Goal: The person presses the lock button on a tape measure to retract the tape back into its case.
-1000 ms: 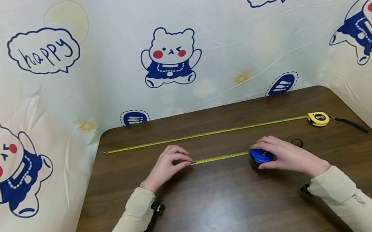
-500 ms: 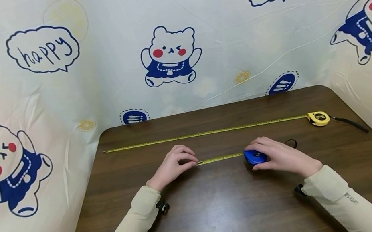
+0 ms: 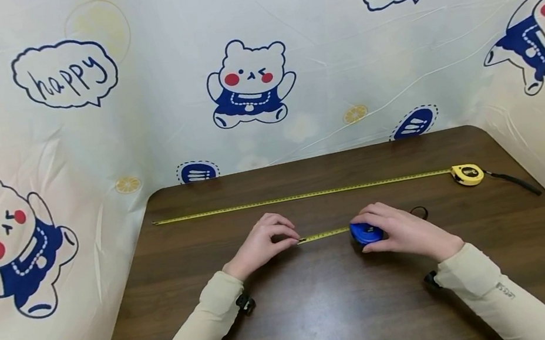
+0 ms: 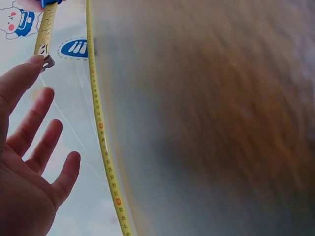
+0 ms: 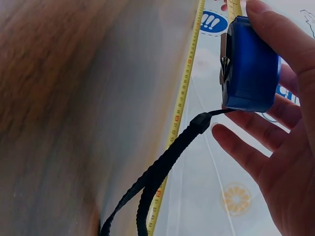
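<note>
My left hand (image 3: pixel 265 242) pinches the metal-hooked end of a yellow blade (image 3: pixel 323 236), which runs out of a blue tape measure (image 3: pixel 366 233). In the left wrist view the thumb lies on the blade (image 4: pixel 45 32) right by the hook (image 4: pixel 47 62), while the other visible fingers are spread. My right hand (image 3: pixel 402 229) holds the blue case (image 5: pixel 253 66) between thumb and fingers. A black wrist strap (image 5: pixel 162 167) hangs from the case in the right wrist view. Only a short stretch of blade shows between my hands.
Farther back on the brown wooden table (image 3: pixel 315 306), a yellow tape measure (image 3: pixel 466 175) lies with its long blade (image 3: pixel 303 196) drawn out to the left. Its black strap (image 3: pixel 512 183) trails right. A printed curtain (image 3: pixel 318 55) surrounds the table's back and sides.
My hands have moved toward each other, the left to the right and the right to the left. The blade showing between them has become shorter. The yellow tape measure stays put.
</note>
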Demonstrator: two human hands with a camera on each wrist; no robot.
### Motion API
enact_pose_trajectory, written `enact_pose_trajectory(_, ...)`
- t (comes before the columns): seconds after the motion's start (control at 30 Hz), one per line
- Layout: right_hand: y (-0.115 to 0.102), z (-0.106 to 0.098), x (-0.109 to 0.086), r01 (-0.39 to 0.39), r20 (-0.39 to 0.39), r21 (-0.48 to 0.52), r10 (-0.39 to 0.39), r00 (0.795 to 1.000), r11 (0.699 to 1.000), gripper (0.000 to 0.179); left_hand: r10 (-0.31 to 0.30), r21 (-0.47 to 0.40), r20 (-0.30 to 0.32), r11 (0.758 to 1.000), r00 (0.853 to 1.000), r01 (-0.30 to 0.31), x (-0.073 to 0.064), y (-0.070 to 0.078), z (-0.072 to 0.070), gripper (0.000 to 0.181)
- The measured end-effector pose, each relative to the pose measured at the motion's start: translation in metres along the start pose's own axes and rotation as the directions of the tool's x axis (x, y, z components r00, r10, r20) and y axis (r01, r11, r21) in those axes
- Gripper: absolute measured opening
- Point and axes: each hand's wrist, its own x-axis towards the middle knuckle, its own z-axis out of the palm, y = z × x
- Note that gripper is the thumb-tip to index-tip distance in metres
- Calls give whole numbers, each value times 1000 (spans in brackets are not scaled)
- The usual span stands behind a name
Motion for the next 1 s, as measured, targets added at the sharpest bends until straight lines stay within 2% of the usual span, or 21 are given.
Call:
enact_pose_trajectory(0.2,-3,3,1,-6,14,1,6,1000,1000,56,31,9,5,999,1000,-31,4,3,5,6)
enact_pose_trajectory(0.6,-9,7,7,7,12,13,-7,1000,1000,57,40,20,2,999,999,-40,11,10,11,5)
enact_pose_trajectory(0.83,-13,12,12,15,27,28,-15,1000,999,57,24,21,22,999,999,-25,15,13,15,5)
enact_pose_trajectory(1.0,-14,17,15,33,34,18,-33,999,999,56,46,17,30,999,998,-46,17,16,18,5)
